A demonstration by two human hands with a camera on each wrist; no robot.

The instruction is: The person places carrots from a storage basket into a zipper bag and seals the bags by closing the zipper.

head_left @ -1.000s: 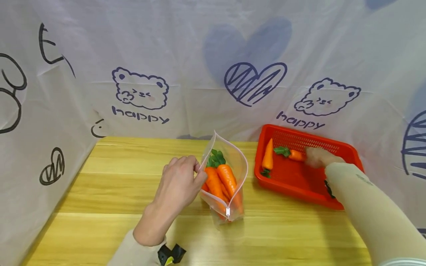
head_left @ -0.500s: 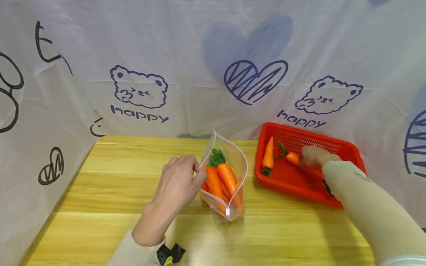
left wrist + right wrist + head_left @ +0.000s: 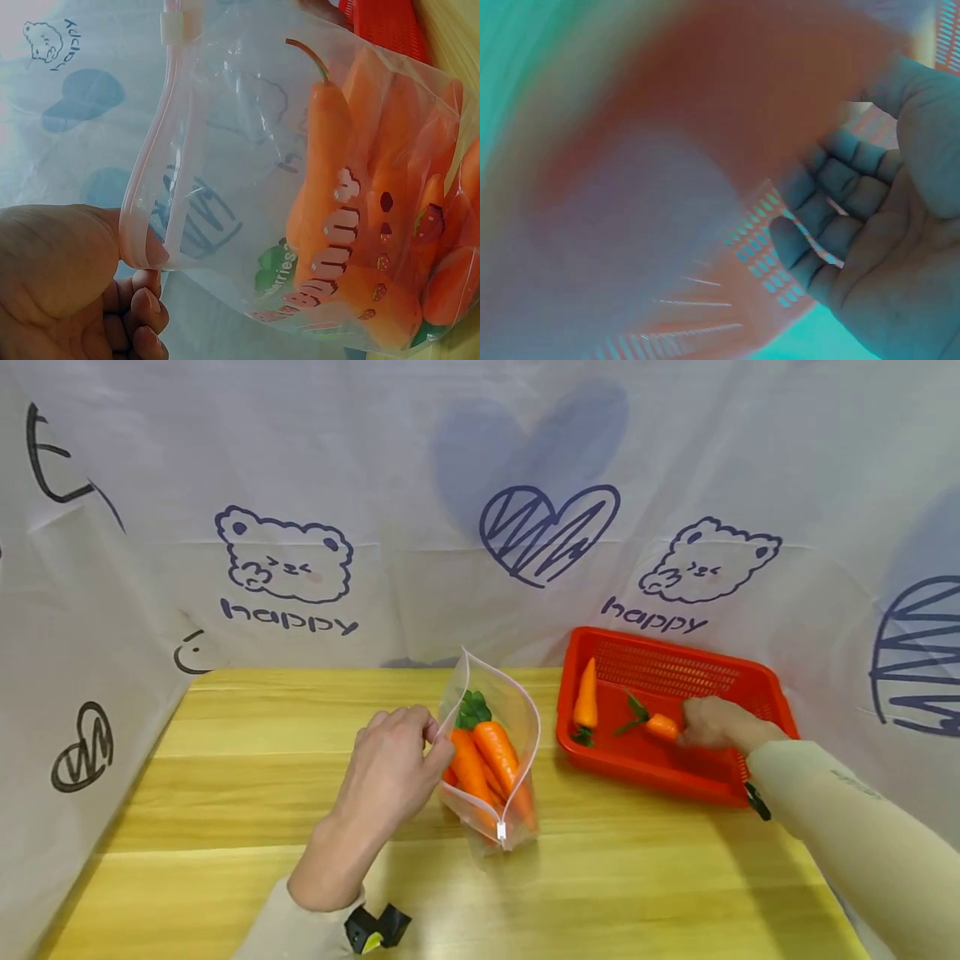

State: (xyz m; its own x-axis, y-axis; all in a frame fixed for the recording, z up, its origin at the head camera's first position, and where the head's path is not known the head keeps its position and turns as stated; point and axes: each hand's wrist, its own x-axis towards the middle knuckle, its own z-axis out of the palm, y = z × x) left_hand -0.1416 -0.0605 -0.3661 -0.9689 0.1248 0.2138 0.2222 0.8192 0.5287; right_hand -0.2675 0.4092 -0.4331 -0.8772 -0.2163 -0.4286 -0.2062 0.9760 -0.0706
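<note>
— What did the left hand point(image 3: 390, 768) have hold of?

— The bag point(image 3: 491, 760). Thumb and fingers point(image 3: 142, 315) pinched its pink zip rim at the near-left edge, and the mouth stood spread wide. The wrist camera showed that rim point(image 3: 146, 195) folded over the thumb, with printed lettering on the clear plastic.

— And inside?

— Several carrots point(image 3: 480, 760), tips down, green tops up at about twelve o'clock. The bag stood upright on the table point(image 3: 225, 793), roughly at its centre.

— The right hand point(image 3: 712, 724)?

— It was in the red tray point(image 3: 675, 772), out at three o'clock from the bag. Its fingers were curled at the thick end of a small carrot point(image 3: 662, 726), whose leaves pointed toward nine o'clock. They looked closed round it, though the wrist view was too blurred to confirm that: only bent fingers point(image 3: 840, 202) against the tray mesh.

— Anything else in there?

— One more carrot point(image 3: 586, 697), lying along the tray's left wall, tip at twelve, well apart from the hand.

— The surroundings?

— A white sheet point(image 3: 480, 485) with bears, hearts and "happy" hung behind and at both sides.
</note>
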